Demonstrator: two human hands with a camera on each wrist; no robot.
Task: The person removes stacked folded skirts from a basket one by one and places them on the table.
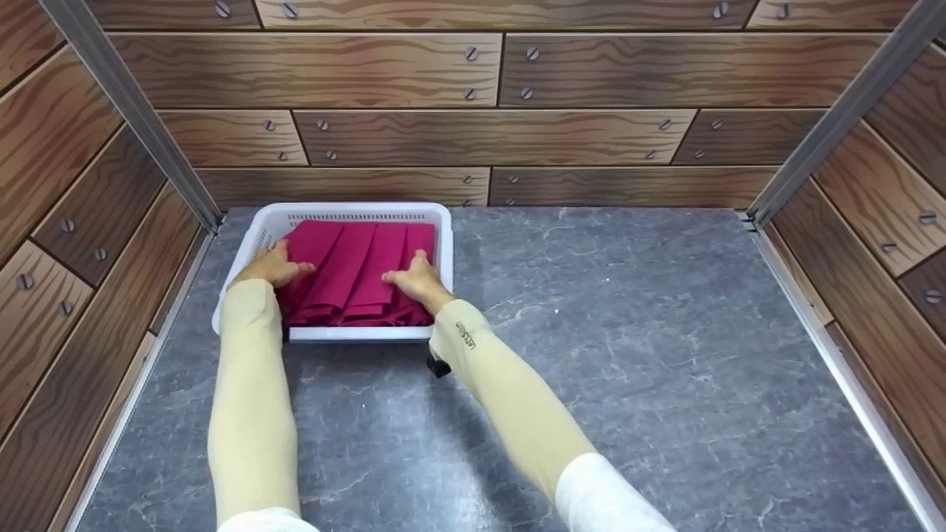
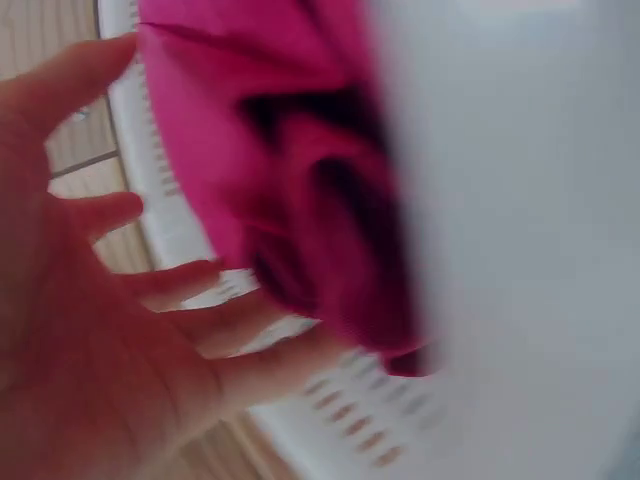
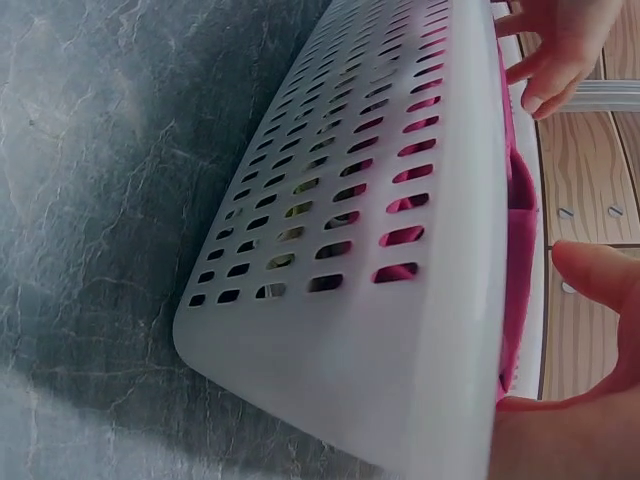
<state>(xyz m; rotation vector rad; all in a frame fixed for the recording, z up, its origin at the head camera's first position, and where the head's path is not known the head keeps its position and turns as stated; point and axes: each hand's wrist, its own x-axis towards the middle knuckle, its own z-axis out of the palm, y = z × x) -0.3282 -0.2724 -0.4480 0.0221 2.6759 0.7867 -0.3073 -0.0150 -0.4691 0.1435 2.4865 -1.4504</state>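
A white plastic basket holds a row of folded magenta cloths, standing at the back left of the table. My left hand reaches inside the left wall; in the left wrist view its spread fingers lie between the cloth and the slotted wall, touching the cloth's edge. Over the right wall comes my right hand, thumb and forefinger apart beside the rightmost cloth. In the right wrist view its thumb stands raised, while the other fingers are mostly hidden behind the basket rim.
The grey marbled tabletop extends to the right and front of the basket. Wood-patterned panels enclose the back and sides, with metal posts at the corners. Something yellow-green shows through the basket's slots, too small to identify.
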